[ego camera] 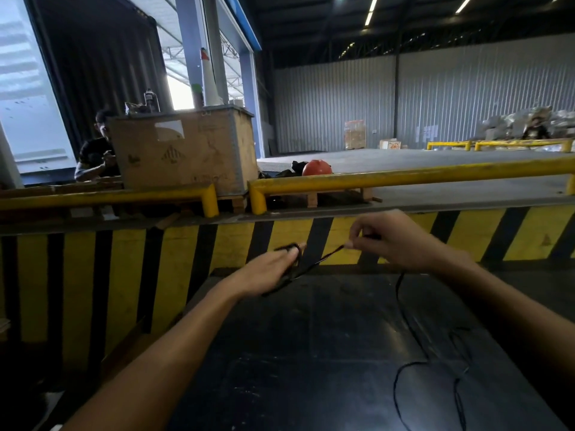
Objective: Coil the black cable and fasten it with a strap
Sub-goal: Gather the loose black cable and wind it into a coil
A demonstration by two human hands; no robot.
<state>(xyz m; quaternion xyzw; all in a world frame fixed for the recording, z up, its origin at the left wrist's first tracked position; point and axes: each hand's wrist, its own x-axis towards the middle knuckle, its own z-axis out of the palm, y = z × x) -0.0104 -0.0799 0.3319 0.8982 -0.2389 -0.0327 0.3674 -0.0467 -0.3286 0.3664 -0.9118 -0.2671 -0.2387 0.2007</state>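
Observation:
A thin black cable (404, 318) runs from my hands down onto a dark table top (311, 353), where its slack lies in loose loops at the lower right. My left hand (267, 272) is stretched flat with a few turns of the cable wound around its fingers. My right hand (395, 241) is a little higher and to the right, pinching the cable between thumb and fingertips. A short taut stretch of cable joins the two hands. No strap is visible.
Behind the table stands a yellow and black striped wall (174, 253) topped by yellow rails (404, 177). Beyond it are a large cardboard crate (183, 154), an orange ball (316, 168) and a seated person (96, 154) at the left.

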